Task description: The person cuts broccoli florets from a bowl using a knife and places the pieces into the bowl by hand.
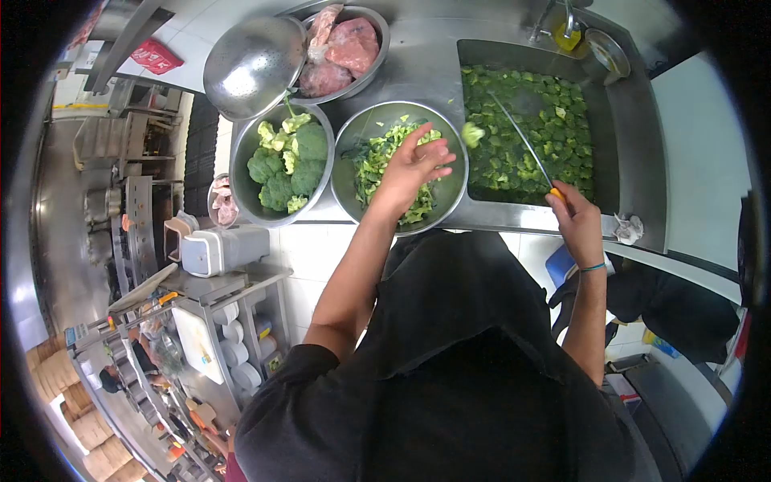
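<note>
Head view: left hand (418,165) reaches over the steel bowl (454,191) of broccoli trimmings, fingers spread, grip empty; broccoli floret (472,135) just past its fingertips, at the sink's (607,149) left edge. Right hand (577,221), wrist forward, grips the knife (526,141) by its yellow handle, blade slanting forward-left over floating florets (554,112).

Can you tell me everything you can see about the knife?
The knife has a long, narrow, straight-looking blade that is grey and shiny like metal. A bit of its yellow-orange handle shows; the rest is hidden in the person's right hand, which grips it. The blade slants away from the person and to the left, over the sink full of green broccoli pieces. I can't tell whether it touches the water or broccoli.
</note>
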Tool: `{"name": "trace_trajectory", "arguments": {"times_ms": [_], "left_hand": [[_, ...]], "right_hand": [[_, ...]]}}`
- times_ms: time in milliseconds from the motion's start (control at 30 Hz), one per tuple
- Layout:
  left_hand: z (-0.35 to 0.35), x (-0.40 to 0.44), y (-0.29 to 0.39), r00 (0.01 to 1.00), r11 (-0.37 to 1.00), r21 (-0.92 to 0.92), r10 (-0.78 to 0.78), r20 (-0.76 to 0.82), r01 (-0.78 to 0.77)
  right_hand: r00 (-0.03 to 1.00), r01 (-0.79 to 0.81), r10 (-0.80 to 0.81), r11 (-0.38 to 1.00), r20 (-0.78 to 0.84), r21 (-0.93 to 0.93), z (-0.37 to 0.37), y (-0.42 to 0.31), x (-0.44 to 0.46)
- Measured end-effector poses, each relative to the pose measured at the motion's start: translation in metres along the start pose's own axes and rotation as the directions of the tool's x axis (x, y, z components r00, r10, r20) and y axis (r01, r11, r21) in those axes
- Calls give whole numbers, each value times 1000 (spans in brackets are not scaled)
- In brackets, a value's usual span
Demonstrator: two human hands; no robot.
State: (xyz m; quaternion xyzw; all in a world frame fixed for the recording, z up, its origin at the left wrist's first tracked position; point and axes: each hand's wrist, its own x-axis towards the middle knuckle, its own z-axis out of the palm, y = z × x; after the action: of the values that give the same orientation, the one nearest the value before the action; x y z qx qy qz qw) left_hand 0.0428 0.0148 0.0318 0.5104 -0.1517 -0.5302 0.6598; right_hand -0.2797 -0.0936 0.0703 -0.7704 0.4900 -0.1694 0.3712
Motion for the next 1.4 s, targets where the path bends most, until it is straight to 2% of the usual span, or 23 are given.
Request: {"name": "trace_trajectory", "arguments": {"times_ms": [100, 133, 200, 233, 333, 433, 533, 633, 667, 733, 767, 900, 1033, 1233, 1333, 1400], "left_hand": [[-19, 22, -17, 998, 945, 327, 40, -47, -23], [-40, 35, -28, 998, 760, 649, 51, -35, -16], [-75, 54, -61, 995, 359, 932, 101, 24, -59], [-79, 55, -65, 991, 117, 990, 118, 61, -74], [-69, 54, -83, 986, 70, 997, 164, 30, -42], [-63, 56, -96, 974, -36, 999, 224, 20, -13], [-75, 62, -103, 979, 102, 995, 202, -10, -11], [-93, 55, -106, 957, 422, 905, 280, -73, -54], [-102, 53, -103, 953, 447, 889, 299, -48, -96], [-103, 42, -90, 969, 847, 531, 105, -225, 32], [-103, 37, -81, 962, 955, 281, -17, -271, 96], [-105, 25, -57, 958, 988, -68, -148, -247, 135], [-100, 18, -47, 962, 957, -261, -182, -204, 126], [-94, 19, -51, 976, 949, -312, -105, -191, 41], [-84, 15, -47, 970, 974, -208, 41, -241, -92], [-85, 14, -47, 953, 991, 33, 133, -273, -129]], "right_hand": [[999, 9, -8, 1000, -50, 19, -7, 3, -2], [998, 19, -18, 1000, -58, 22, -8, 3, -4], [997, 42, -40, 999, -65, 30, -7, 2, -8], [998, 31, -29, 999, -54, 25, -4, 5, -10], [999, 16, -15, 1000, -36, 20, 3, 8, -15], [1000, 28, -28, 999, 1, 36, 12, 12, -17], [997, 74, -74, 997, 17, 32, 16, 10, -19], [998, 44, -45, 999, 54, 23, 15, 6, -21], [997, 44, -46, 999, 58, 28, 17, 7, -21], [996, 47, -50, 998, 70, 37, 19, 9, -21], [995, 42, -45, 998, 88, 36, 20, 8, -21], [982, 80, -84, 996, 166, 33, 26, -3, -20], [948, 152, -159, 987, 274, 47, 35, -11, -19], [919, 260, -267, 964, 291, 61, 50, -24, -22], [920, 274, -271, 961, 284, 29, 50, -27, -24], [918, 285, -280, 958, 280, 21, 49, -25, -26]]}}
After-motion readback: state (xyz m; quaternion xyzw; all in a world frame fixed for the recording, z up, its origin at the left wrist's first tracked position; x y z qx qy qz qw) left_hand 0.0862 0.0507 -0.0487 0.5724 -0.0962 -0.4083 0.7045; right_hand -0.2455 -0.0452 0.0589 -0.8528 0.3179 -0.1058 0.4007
